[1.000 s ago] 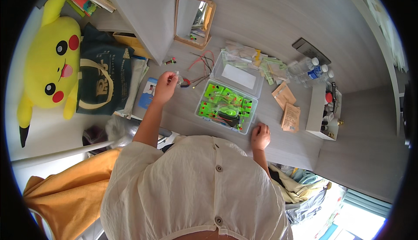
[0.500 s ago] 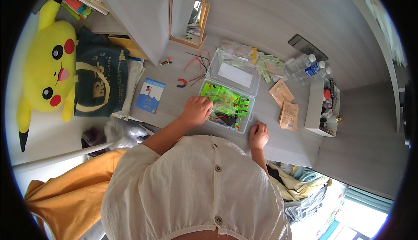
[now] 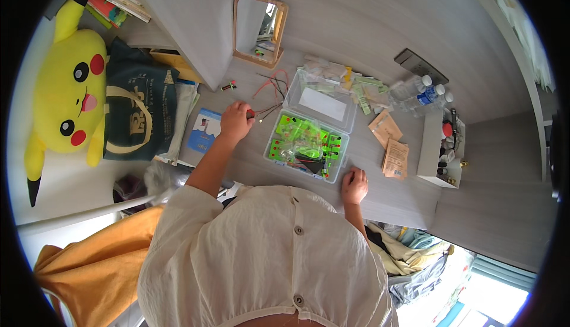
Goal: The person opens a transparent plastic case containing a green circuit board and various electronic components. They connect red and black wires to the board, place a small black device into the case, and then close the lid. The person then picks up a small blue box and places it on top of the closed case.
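Observation:
My left hand (image 3: 236, 123) is on the desk left of the clear plastic case, fingers curled over a red horseshoe magnet (image 3: 250, 113) that is partly hidden. A tiny pale metallic piece (image 3: 260, 120) shows just beside it. My right hand (image 3: 355, 186) rests on the desk right of the case, fingers curled in; what they hold, if anything, is hidden. Between the hands, the open clear case (image 3: 268, 153) contains bright green parts (image 3: 286, 120), small clear bags (image 3: 306, 143) and dark pieces. Its lid (image 3: 350, 113) lies back, with a white label (image 3: 322, 102) on it.
Red and black wires (image 3: 275, 85) and a small electrical part (image 3: 228, 85) lie behind my left hand. A blue-and-white card (image 3: 202, 140), a standing mirror (image 3: 259, 30), plastic packets (image 3: 368, 92), brown sachets (image 3: 395, 158), bottles (image 3: 424, 94) and a white organizer (image 3: 428, 149) surround the work area.
My left hand has moved left and away from the case to the magnet, uncovering the case's left side. My right hand stays by the case.

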`<state>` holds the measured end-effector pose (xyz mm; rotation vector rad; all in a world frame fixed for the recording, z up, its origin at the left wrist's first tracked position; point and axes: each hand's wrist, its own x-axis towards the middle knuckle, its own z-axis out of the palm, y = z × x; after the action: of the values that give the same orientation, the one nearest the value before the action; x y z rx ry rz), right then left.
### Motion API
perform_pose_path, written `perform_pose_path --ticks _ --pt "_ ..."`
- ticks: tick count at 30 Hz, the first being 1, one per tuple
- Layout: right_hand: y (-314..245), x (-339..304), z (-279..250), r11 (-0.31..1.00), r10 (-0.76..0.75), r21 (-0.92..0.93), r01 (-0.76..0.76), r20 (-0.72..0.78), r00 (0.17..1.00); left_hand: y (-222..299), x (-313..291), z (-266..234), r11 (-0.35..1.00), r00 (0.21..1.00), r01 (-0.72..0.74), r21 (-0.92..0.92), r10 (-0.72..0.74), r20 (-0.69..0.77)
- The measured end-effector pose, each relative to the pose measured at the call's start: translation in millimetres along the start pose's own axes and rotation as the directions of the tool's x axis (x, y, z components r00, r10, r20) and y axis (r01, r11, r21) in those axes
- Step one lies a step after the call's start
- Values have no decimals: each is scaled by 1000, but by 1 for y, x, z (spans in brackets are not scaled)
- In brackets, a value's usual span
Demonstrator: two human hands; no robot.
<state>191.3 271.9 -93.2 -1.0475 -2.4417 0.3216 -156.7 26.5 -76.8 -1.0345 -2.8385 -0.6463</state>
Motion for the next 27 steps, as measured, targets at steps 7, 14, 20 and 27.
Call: perform_pose_path --ticks 7,14,20,27 --pt "1 0 0 1000 -2 19 2 4 1000 1 1 2 996 985 40 -77 -26 173" --pt "5 -2 2 1000 17 -1 -17 14 1000 98 8 -35 809 968 -146 -569 236 87" --pt "2 1 0 1000 6 9 -6 1 1000 148 -5 19 775 860 -432 -462 508 50" --pt "0 1 0 1000 22 20 -22 4 1000 159 -3 23 794 838 -492 -357 543 50"
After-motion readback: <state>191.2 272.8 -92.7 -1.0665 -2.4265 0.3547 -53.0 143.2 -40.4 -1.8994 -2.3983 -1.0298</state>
